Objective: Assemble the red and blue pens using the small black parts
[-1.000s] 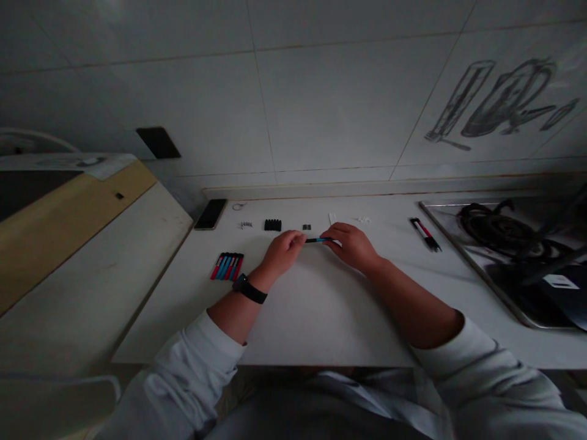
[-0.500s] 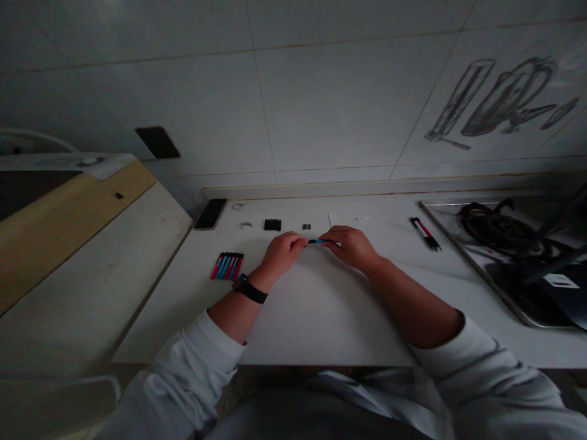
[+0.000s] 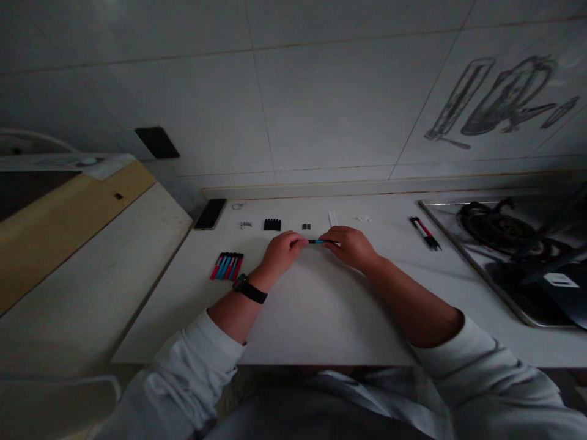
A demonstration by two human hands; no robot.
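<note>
A blue and black pen (image 3: 315, 241) lies level between my two hands, just above the white counter (image 3: 321, 318). My left hand (image 3: 283, 252) pinches its black left end. The fingers of my right hand (image 3: 351, 245) are closed around the other end and hide most of it. Beyond my hands sit a row of black pen parts (image 3: 272, 225), small dark pieces (image 3: 306, 227), thin white sticks (image 3: 332, 218) and little white parts (image 3: 364, 219). Several springs (image 3: 245, 225) lie farther left. Red and blue pen barrels (image 3: 227, 266) rest side by side near my left wrist.
A phone (image 3: 210, 214) lies at the counter's back left, with a ring (image 3: 238, 206) beside it. On the right are red, white and black pens (image 3: 425, 233), then a gas stove (image 3: 509, 244) with a metal rim. A tiled wall (image 3: 330, 110) closes off the back.
</note>
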